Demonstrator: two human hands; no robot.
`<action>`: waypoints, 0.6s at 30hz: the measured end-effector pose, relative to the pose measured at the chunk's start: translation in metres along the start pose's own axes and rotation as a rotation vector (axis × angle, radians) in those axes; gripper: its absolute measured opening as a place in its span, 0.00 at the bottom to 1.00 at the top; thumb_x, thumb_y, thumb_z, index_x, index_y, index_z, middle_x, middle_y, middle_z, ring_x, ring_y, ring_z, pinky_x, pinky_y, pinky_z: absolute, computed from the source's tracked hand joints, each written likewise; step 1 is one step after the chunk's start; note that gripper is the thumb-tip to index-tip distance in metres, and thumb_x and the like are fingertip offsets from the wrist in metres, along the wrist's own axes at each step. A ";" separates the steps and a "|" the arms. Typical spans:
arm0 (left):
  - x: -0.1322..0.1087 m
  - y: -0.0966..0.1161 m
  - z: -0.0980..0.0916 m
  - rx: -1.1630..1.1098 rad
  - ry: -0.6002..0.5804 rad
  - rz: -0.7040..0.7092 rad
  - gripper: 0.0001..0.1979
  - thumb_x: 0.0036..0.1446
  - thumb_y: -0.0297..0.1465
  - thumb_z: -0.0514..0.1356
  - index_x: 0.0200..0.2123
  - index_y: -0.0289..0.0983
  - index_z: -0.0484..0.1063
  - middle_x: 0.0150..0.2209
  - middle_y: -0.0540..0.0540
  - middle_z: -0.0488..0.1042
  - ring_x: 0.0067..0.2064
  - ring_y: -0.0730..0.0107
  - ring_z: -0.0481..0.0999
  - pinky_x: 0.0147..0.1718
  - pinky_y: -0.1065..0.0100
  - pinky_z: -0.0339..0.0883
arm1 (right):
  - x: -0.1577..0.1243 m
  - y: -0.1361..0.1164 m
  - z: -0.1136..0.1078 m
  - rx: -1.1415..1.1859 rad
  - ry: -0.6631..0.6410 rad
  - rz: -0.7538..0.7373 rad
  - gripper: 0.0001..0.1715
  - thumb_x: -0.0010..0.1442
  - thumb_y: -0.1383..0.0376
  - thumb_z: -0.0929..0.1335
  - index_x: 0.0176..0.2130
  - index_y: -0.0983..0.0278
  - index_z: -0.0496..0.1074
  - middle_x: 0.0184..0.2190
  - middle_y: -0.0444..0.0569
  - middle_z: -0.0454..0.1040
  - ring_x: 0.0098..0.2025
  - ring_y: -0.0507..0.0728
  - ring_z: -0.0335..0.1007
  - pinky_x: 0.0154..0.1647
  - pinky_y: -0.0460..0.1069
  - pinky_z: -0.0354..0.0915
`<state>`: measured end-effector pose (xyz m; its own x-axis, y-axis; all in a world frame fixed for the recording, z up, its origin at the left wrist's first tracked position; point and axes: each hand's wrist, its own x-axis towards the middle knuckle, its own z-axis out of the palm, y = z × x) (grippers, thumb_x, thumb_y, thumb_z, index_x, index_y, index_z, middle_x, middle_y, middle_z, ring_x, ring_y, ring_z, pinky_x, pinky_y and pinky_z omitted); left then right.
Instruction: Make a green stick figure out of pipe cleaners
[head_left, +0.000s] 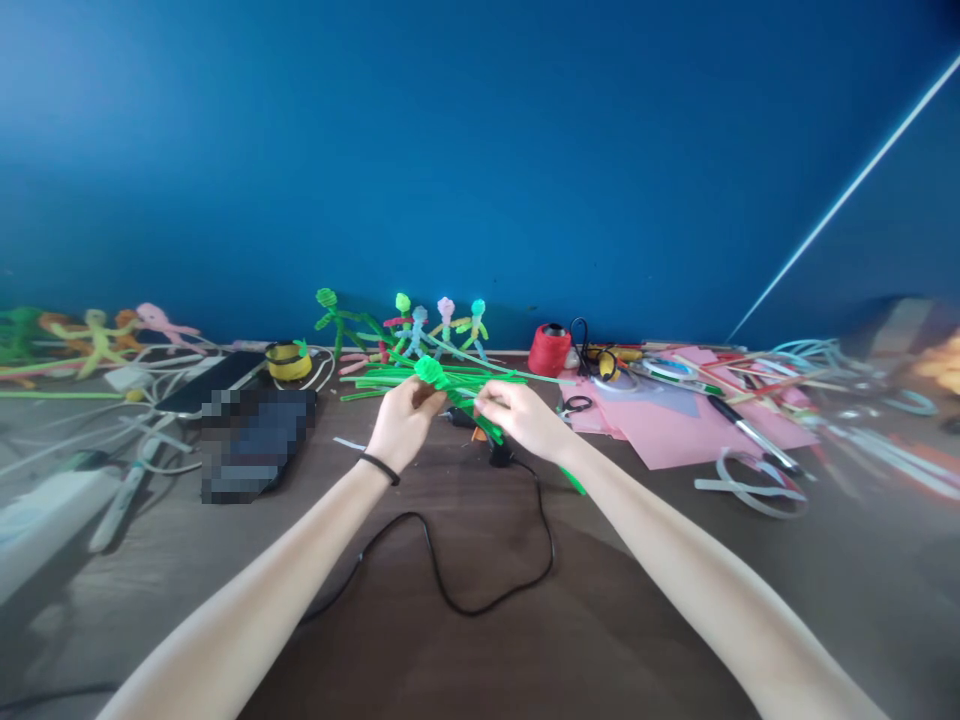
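Both my hands meet over the brown table, gripping a green pipe-cleaner figure with a coiled head. My left hand, a black band on its wrist, pinches the figure just below the coil. My right hand is closed on the green stems on the other side. A pile of loose green pipe cleaners lies just behind the hands. Under my right hand sits a black tool with a black cable looping toward me.
Several finished pipe-cleaner figures stand against the blue wall, more at far left. A red thread spool, scissors, pink paper and strips lie to the right. A phone, yellow tape roll and white cables lie left.
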<state>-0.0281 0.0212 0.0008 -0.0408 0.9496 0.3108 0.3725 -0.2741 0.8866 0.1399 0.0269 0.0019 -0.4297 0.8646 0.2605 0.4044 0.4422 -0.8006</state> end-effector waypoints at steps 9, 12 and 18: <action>-0.003 0.009 0.001 -0.287 -0.144 -0.134 0.07 0.41 0.31 0.60 0.23 0.33 0.67 0.19 0.51 0.68 0.22 0.76 0.65 0.22 0.73 0.57 | 0.007 0.016 -0.005 0.214 -0.007 -0.075 0.11 0.53 0.58 0.63 0.29 0.65 0.61 0.23 0.41 0.62 0.27 0.49 0.59 0.28 0.44 0.56; -0.006 0.011 0.002 -0.416 -0.163 -0.200 0.09 0.39 0.32 0.62 0.20 0.33 0.65 0.18 0.52 0.66 0.22 0.78 0.64 0.21 0.74 0.56 | 0.005 0.018 0.000 0.197 -0.059 -0.045 0.17 0.55 0.55 0.60 0.25 0.66 0.62 0.17 0.40 0.58 0.20 0.47 0.54 0.22 0.43 0.53; -0.008 0.009 0.007 -0.601 -0.158 -0.292 0.11 0.37 0.31 0.64 0.19 0.32 0.65 0.18 0.52 0.64 0.21 0.80 0.63 0.18 0.76 0.54 | 0.001 0.025 0.024 0.179 -0.179 -0.070 0.25 0.59 0.53 0.54 0.25 0.67 0.65 0.15 0.42 0.59 0.17 0.47 0.52 0.20 0.44 0.52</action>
<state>-0.0178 0.0119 0.0035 0.0911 0.9957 0.0167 -0.2142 0.0032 0.9768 0.1307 0.0330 -0.0309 -0.5939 0.7704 0.2317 0.2265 0.4366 -0.8707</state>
